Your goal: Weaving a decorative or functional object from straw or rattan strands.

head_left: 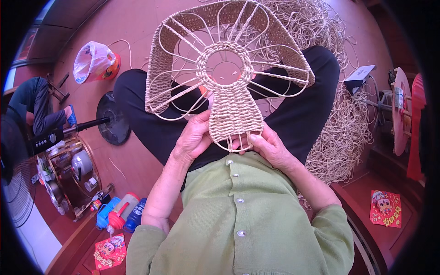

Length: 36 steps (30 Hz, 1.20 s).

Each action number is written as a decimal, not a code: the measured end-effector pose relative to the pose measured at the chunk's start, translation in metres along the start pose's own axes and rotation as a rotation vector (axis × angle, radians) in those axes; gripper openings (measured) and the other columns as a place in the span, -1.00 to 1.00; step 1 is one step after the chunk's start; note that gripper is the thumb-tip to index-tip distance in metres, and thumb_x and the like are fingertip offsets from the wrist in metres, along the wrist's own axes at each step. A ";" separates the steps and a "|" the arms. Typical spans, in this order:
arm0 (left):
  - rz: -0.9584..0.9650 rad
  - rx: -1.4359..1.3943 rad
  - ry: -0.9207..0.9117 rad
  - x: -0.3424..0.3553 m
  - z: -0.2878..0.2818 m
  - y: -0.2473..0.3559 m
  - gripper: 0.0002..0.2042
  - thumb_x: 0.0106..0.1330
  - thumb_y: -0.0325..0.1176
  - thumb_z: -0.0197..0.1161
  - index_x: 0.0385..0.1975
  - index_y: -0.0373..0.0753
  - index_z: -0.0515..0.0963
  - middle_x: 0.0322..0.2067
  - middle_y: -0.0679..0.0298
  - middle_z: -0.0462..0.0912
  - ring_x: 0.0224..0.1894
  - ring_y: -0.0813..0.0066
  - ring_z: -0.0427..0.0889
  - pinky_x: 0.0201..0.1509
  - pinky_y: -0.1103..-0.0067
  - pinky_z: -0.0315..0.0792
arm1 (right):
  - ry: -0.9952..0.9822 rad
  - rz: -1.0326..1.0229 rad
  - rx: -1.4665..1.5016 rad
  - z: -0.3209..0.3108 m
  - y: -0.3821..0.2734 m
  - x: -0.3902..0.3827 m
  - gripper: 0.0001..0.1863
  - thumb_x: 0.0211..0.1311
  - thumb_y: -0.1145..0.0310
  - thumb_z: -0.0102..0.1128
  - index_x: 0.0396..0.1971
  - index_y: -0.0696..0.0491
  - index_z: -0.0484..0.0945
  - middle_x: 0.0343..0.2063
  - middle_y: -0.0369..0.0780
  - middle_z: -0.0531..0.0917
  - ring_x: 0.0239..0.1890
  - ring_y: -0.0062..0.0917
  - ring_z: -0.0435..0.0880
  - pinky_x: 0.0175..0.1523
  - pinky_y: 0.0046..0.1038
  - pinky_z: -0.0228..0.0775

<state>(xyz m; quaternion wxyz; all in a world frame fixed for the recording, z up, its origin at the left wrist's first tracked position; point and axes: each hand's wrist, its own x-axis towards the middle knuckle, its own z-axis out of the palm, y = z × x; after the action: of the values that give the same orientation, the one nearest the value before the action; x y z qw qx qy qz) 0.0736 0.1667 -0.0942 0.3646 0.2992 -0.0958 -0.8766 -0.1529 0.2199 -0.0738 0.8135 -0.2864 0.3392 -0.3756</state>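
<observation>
A woven rope piece on a wire frame (pixel 224 62) rests over my crossed legs, with a braided centre ring, looped spokes and a tall woven band curving round its far side. Its flared lower panel (pixel 234 111) is woven down to a rounded end with bare wire and a few cord strands. My left hand (pixel 195 135) grips the panel's left edge, its fingers partly hidden behind it. My right hand (pixel 268 144) grips the lower right end, thumb at the strands near the rim.
Loose cord (pixel 332 156) is heaped right and behind. At left are a fan (pixel 43 142), a bagged bin (pixel 91 62), a cart of pots (pixel 80 162), bottles (pixel 121 213) and another person's legs (pixel 39 110). At right are a box (pixel 359 75) and a red paper packet (pixel 386 208).
</observation>
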 end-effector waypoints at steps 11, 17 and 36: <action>0.306 0.345 0.220 0.007 -0.001 -0.008 -0.82 0.39 -0.54 0.07 -0.11 -0.42 0.57 -0.25 0.24 0.67 -0.22 0.62 0.64 -0.11 0.66 0.55 | 0.111 0.025 0.442 -0.004 -0.006 0.028 -0.40 0.50 -0.08 -0.32 0.28 0.07 0.22 0.10 -0.21 0.52 0.12 -0.46 0.53 0.13 -0.33 0.42; 0.493 0.899 0.474 0.009 0.000 -0.008 -0.78 0.37 -0.59 0.09 -0.05 -0.37 0.57 -0.26 0.26 0.66 -0.23 0.64 0.60 -0.12 0.70 0.47 | 0.093 -0.035 0.305 -0.017 0.003 0.038 -0.51 0.51 0.09 -0.20 0.24 0.09 0.30 0.07 -0.20 0.54 0.07 -0.50 0.56 0.17 -0.35 0.45; 0.407 0.657 0.196 0.010 -0.008 -0.005 -0.82 0.42 -0.54 0.03 -0.14 -0.41 0.58 -0.26 0.36 0.65 -0.23 0.75 0.54 -0.13 0.74 0.42 | 0.245 -0.293 -0.280 -0.014 0.017 0.068 -0.70 0.14 0.48 0.32 -0.10 0.20 0.59 -0.27 -0.24 0.71 -0.23 -0.62 0.67 -0.10 -0.53 0.55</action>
<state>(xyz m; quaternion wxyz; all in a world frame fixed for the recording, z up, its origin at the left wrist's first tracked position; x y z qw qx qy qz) 0.0695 0.1641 -0.1069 0.4232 0.4571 -0.3932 -0.6763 -0.1238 0.1716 -0.1173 0.6554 -0.3948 0.4394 -0.4707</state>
